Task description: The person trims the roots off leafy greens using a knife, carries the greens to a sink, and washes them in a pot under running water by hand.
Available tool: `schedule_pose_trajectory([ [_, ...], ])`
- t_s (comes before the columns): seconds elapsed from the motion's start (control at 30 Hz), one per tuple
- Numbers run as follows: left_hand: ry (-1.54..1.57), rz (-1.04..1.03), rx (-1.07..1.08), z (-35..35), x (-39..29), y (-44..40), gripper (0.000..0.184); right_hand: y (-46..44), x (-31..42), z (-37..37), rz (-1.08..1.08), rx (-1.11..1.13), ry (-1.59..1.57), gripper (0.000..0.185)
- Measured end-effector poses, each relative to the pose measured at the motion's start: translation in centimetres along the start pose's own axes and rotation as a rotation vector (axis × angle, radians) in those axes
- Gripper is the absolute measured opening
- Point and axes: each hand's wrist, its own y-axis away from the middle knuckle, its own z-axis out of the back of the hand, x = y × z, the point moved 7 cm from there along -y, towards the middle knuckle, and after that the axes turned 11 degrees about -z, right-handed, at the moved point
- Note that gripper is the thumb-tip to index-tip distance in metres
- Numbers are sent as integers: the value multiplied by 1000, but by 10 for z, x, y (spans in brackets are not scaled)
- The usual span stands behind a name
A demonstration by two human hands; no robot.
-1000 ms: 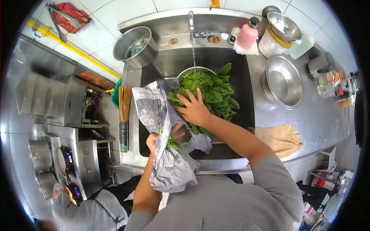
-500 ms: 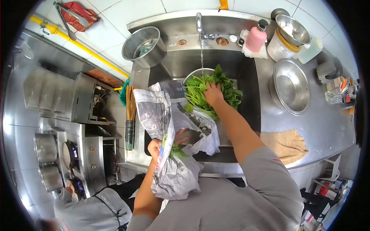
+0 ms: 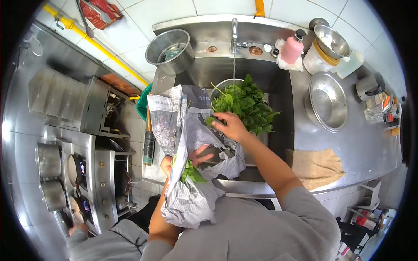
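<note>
Left hand: The left hand (image 3: 166, 165) was clamped on a crumpled grey-and-white sheet of printed newspaper (image 3: 187, 203), which passed between the thumb side and the fingers; those fingers showed beyond the paper, straight and spread.
Left arm: It rose from the lower left, bare below a grey sleeve, with the forearm running up along the newspaper's outer side.
Newspaper: It lay bunched over the left part of the sink, its lower end hanging past the front edge towards the body and its right side torn; some broad green leaves (image 3: 191, 173) sat in its fold.
Right hand: The right hand (image 3: 231, 126) was over the sink, apart from the left, back upwards, fingers bent and pointing left, thumb close to them; the tips were at a small green leaf beside the newspaper, and whether they gripped it I cannot tell.
Right arm: It reached forward and left from the lower right, its forearm slanting across the sink's front edge.
Greens: A heap of dark green leafy vegetables with pale stems (image 3: 248, 102) was near the middle of the sink, in front of a round metal basin's visible rim (image 3: 216, 88).
Tap: A chrome tap (image 3: 234, 35) at the sink's back edge ran a thin stream of water down towards the heap.
Sink: The black-and-steel rectangular sink (image 3: 282, 117) had a deep steel pot (image 3: 185, 58) at its back left corner.
Tabletop: On the steel tabletop (image 3: 363, 130), a perforated silver colander (image 3: 328, 102) stood right of the sink, and a tan woven cloth (image 3: 317, 168) lay by the front edge.
</note>
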Motion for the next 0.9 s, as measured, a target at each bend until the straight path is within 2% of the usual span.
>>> schedule_pose_trajectory([
  [0.07,-314,33,145,19,17,0,65,-4,-26,-29,-303,206,-106,37],
  [0.13,-543,56,262,36,32,5,61,-7,-38,-36,-220,165,-119,34],
  [0.2,-674,69,343,47,39,12,57,-6,-55,-47,-338,264,-176,33],
  [0.33,-454,114,191,39,27,27,56,-6,-56,-44,-324,236,-64,38],
  [0.37,-351,120,120,32,22,31,56,0,-43,-34,-326,142,-6,36],
  [0.5,125,82,-191,9,3,47,55,-6,-55,-58,-320,193,18,31],
  [0.57,286,48,-307,4,0,56,55,-6,-53,-61,-233,176,124,27],
  [0.7,415,-6,-433,-1,-3,69,54,-1,-34,-58,-221,209,137,29],
  [0.9,490,-60,-522,0,-8,81,53,-6,-24,-44,-443,84,280,44],
])
